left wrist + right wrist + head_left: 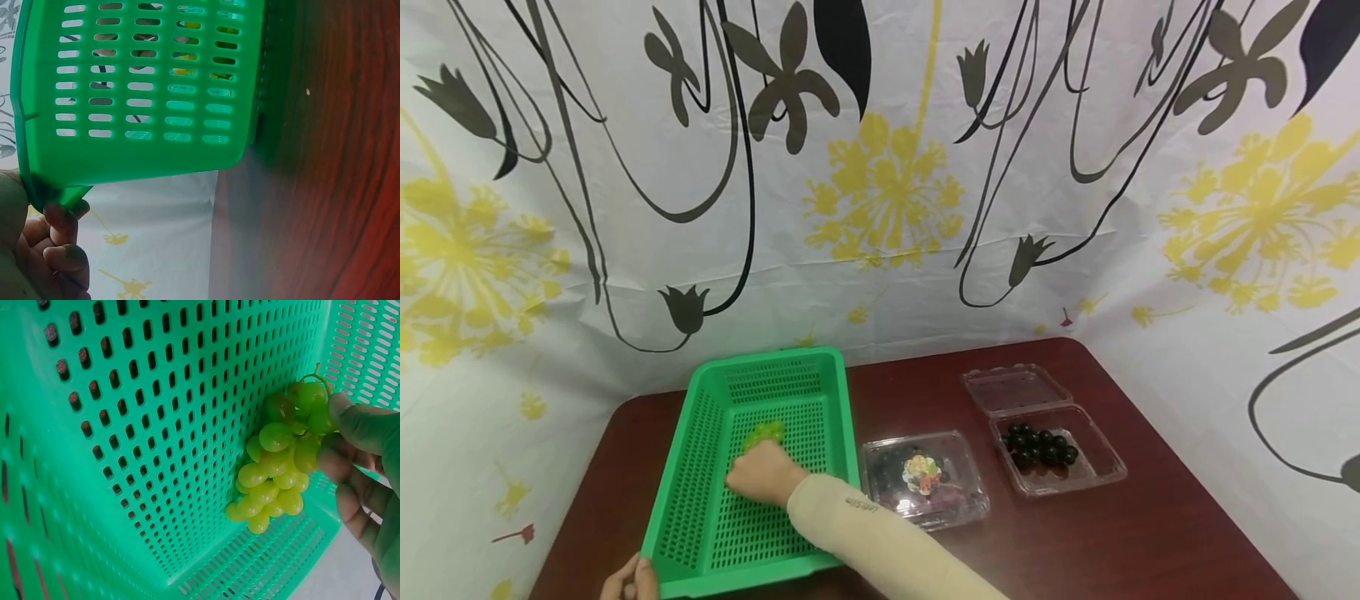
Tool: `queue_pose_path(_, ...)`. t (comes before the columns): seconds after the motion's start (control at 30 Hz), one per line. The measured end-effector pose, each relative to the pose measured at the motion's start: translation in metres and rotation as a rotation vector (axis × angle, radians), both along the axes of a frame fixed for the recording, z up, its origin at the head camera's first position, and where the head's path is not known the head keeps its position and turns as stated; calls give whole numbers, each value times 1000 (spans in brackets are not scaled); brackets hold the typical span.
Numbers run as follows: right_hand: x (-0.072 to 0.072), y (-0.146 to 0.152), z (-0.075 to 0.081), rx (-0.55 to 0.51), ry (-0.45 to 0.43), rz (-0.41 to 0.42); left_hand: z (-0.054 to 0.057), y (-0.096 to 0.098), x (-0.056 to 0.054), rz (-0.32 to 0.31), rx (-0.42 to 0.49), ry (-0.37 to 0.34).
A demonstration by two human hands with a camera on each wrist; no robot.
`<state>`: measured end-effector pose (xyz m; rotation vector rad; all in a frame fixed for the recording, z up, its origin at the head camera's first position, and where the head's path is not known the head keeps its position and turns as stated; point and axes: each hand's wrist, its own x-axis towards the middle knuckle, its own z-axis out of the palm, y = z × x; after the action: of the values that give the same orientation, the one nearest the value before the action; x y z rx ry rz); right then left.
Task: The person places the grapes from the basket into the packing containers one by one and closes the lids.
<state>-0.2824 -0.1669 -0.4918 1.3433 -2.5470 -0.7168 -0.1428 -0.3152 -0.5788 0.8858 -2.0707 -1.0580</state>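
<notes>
A green plastic basket (700, 582) with slotted walls stands on the left of the table. My left hand (631, 581) grips its near-left corner by the rim; in the left wrist view the fingers (65, 259) curl under that rim beside the slotted wall (144, 159). Reaching into the basket from the right, my right hand (767, 473) is over a bunch of green grapes (766, 432). The right wrist view shows thumb and fingers of the right hand (365, 450) pinching the stem end of the green grapes (269, 481), which lie against the slotted floor.
Right of the basket sits a closed clear plastic box (958, 500) with a fruit sticker and dark contents. Farther right, an open clear clamshell (1097, 442) holds dark grapes (1037, 447). The dark red table (1045, 542) meets a flower-patterned sheet (887, 308) behind.
</notes>
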Motion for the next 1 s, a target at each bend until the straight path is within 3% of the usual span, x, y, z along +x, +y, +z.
queue_pose_path(0.2,0,0,3,-26,21,-32,-35,-20,-8,16,-27,40)
queue_pose_path(0.37,-3,3,8,-43,-50,-106,-63,-35,-9,-11,-67,65)
queue_pose_path(0.53,-6,14,16,-123,-108,-173,-74,-38,-10,-17,-69,50)
queue_pose_path(0.67,-10,22,21,-224,-149,-232,-68,-33,-11,-25,-115,74)
queue_pose_path(0.8,-14,28,26,-316,-239,-313,-48,-24,-9,-67,-199,139)
queue_pose_path(0.87,-15,30,30,-360,-283,-340,-32,-16,-7,-74,-164,135)
queue_pose_path(1.0,-15,33,42,-463,-336,-361,-1,2,-3,-22,-22,86)
